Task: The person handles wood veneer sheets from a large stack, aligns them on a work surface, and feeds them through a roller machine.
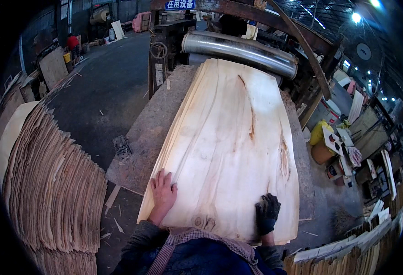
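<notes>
A stack of pale wood veneer sheets lies before me, its far end close to a shiny metal roller. Dark cracks and knots mark the top sheet. My bare left hand rests on the stack near its left edge, fingers apart. Toward the near right corner, my right hand in a dark glove lies on the top sheet, its fingers stretched forward. Neither hand grips anything that I can see.
A tall pile of veneer sheets stands at the left, and more sheets stand at the lower right. The machine's rusty frame spans the roller. Buckets and a yellow bag sit at the right. Far left is a person in red.
</notes>
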`<state>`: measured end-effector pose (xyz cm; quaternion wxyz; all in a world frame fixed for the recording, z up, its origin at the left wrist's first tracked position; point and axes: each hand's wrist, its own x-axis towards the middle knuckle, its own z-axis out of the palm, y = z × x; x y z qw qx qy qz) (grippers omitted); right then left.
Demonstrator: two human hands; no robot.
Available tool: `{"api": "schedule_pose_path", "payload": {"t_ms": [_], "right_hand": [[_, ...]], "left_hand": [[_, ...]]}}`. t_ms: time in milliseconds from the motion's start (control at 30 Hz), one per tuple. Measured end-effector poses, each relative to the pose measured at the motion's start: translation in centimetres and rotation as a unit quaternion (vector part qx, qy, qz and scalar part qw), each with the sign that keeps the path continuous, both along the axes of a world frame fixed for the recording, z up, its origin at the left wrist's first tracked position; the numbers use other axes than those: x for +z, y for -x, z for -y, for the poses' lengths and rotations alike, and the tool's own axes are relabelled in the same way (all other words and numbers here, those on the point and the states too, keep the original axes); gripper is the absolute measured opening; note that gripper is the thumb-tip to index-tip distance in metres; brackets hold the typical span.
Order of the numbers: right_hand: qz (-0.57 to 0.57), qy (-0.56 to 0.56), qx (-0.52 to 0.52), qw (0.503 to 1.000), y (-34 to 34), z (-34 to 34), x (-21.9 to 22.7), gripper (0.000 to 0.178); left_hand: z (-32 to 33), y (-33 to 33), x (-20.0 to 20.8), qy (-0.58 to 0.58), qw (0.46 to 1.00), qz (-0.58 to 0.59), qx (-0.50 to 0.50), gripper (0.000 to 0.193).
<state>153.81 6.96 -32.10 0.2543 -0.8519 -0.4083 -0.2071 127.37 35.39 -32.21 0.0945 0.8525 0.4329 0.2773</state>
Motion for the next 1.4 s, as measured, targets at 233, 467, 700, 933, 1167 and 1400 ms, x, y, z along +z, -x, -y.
{"api": "schedule_pose_path", "payload": {"t_ms": [233, 467, 700, 933, 1167, 1400], "right_hand": [[-0.006, -0.004, 0.000, 1.000, 0.1, 0.0, 0.0, 0.037], [0.014, 0.010, -0.003, 1.000, 0.5, -0.3, 1.0, 0.032], [-0.039, -0.028, 0.010, 0.999, 0.1, 0.3, 0.1, 0.035], [-0.047, -0.017, -0.007, 0.999, -0.5, 0.5, -0.5, 0.038], [-0.071, -0.040, -0.010, 0.997, 0.1, 0.4, 1.2, 0.036], [-0.099, -0.027, 0.008, 0.995, 0.3, 0.5, 2.1, 0.038]], "left_hand": [[-0.2, 0.0, -0.2, -0.006, 1.000, -0.004, 0.003, 0.047], [-0.1, 0.1, -0.2, -0.009, 1.000, 0.007, -0.002, 0.048], [0.0, 0.0, -0.4, -0.003, 1.000, 0.004, -0.003, 0.047], [0.0, -0.1, 0.2, 0.019, 1.000, 0.001, -0.002, 0.047], [-1.2, 0.2, 0.3, 0.113, 0.993, 0.036, -0.008, 0.048], [-5.4, 3.4, -2.8, 0.298, 0.929, 0.219, -0.015, 0.040]]}}
